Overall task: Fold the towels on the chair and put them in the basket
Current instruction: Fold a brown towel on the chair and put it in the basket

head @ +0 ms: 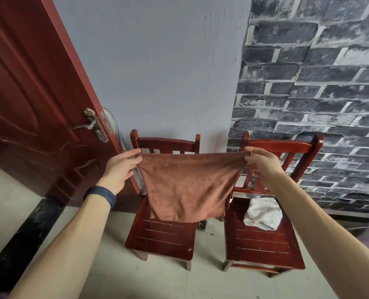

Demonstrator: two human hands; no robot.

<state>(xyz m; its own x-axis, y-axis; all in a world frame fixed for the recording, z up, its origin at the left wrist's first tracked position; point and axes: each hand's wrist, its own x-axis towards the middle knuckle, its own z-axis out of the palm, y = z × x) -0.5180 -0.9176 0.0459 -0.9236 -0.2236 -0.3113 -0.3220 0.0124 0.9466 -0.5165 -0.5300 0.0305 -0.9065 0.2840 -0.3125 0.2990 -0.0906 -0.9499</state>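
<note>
A brown towel (186, 186) hangs spread in the air above the left wooden chair (162, 240). My left hand (121, 167) pinches its upper left corner and my right hand (263, 164) pinches its upper right corner. The towel's lower edge hangs just over the left chair's seat. A crumpled white towel (262, 213) lies on the seat of the right wooden chair (263, 247). No basket is in view.
A dark red door (34, 100) with a brass handle (93, 126) stands at the left. A grey wall and a brick-pattern wall are behind the chairs. Pale floor tiles lie in front, with a black strip at the left.
</note>
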